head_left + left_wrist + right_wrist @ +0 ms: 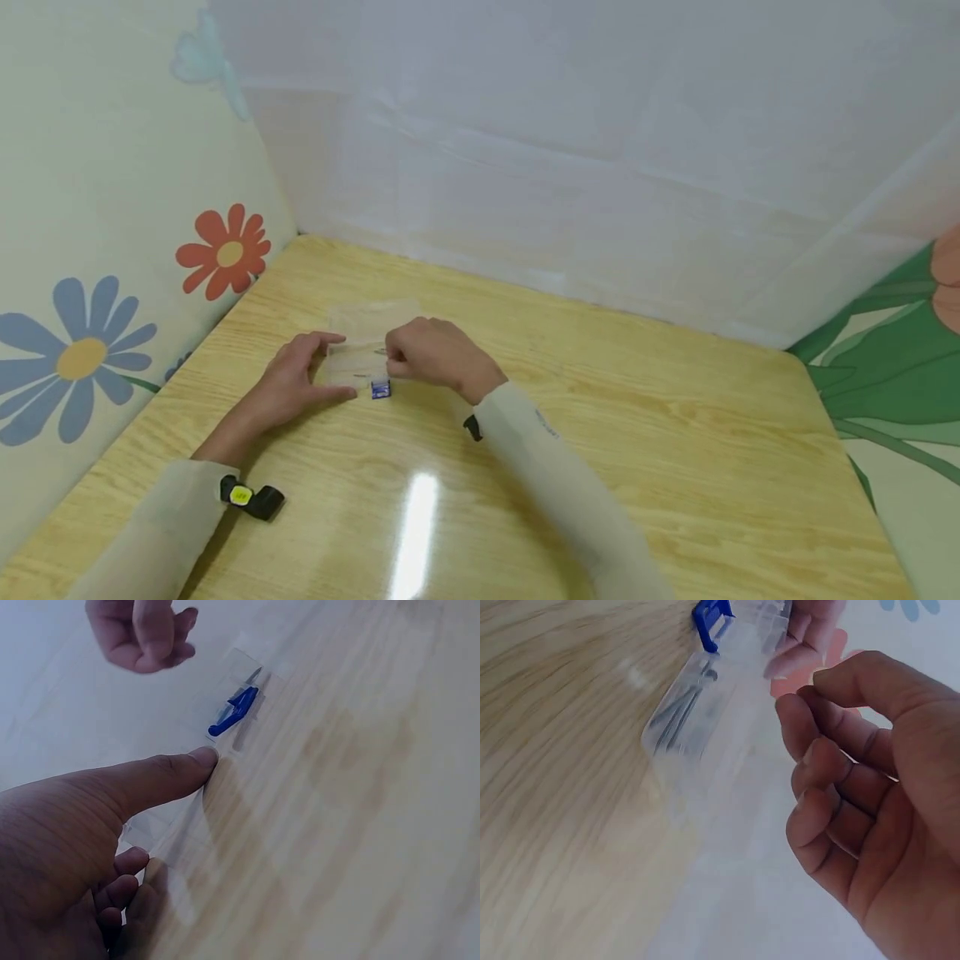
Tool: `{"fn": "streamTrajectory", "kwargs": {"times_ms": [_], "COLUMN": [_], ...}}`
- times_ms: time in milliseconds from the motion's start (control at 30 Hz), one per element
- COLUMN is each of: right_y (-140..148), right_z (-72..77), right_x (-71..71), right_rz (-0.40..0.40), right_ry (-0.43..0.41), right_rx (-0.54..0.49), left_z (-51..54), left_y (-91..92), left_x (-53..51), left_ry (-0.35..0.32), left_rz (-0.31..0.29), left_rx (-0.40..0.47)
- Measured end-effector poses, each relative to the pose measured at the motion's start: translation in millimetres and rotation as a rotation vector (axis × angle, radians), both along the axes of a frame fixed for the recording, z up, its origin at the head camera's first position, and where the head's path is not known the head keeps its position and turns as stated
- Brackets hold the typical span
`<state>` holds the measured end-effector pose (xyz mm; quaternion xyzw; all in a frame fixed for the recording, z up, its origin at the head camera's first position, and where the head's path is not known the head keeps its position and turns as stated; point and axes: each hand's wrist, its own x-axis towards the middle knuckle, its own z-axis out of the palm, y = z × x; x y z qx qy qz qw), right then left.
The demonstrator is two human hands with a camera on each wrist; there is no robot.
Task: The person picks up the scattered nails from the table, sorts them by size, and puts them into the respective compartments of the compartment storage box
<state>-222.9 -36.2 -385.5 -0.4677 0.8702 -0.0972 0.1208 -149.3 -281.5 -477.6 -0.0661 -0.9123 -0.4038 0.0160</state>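
Note:
A small clear plastic box [341,364] with a raised clear lid [375,315] lies on the table. Its blue latch [236,712] is on the front side. Thin metal pieces like nails [679,712] lie inside, best seen in the right wrist view. My left hand [296,375] holds the box's left end, thumb along the front and fingers at the far side. Above the box's right part is my right hand [435,354], fingers curled and thumb near the index fingertip. No object shows between those fingertips [799,712] in the right wrist view.
The wooden table [637,450] runs to a white cloth wall [562,150] behind and a flower-printed wall [112,208] at the left. Both wrists carry black straps. A bright reflection lies on the table front.

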Motion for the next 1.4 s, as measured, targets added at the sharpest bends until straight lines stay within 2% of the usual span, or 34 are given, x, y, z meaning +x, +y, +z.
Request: {"fn": "streamTrajectory", "kwargs": {"times_ms": [133,300,533,833,1200,1400], "right_y": [19,46,85,117,178,211], "right_z": [3.4,4.4,1.3,-2.2,-7.9,-12.2], "right_x": [8.9,21.3,39.0,53.0,75.7,85.6], "right_rz": [-0.011,-0.019,-0.047,-0.113,-0.236,-0.328], "right_ry": [-0.006,-0.032,-0.084,-0.032,0.082,0.067], "right_rx": [0.011,-0.004,-0.018,-0.039,-0.049,0.003], "left_z": [0.0,-3.7,-2.4,-2.0,-2.4,-1.5], "left_y": [-0.3,-0.9,0.9,0.9,2.4,3.4], "left_x": [1.3,-0.5,-0.8,-0.1,-1.8,-1.6], "left_ry": [-0.017,0.018,0.015,0.018,0.034,0.023], "left_rz": [0.010,0.000,-0.004,-0.002,-0.002,-0.005], "left_rx": [-0.010,-0.019,-0.029,-0.036,-0.042,-0.038]}}
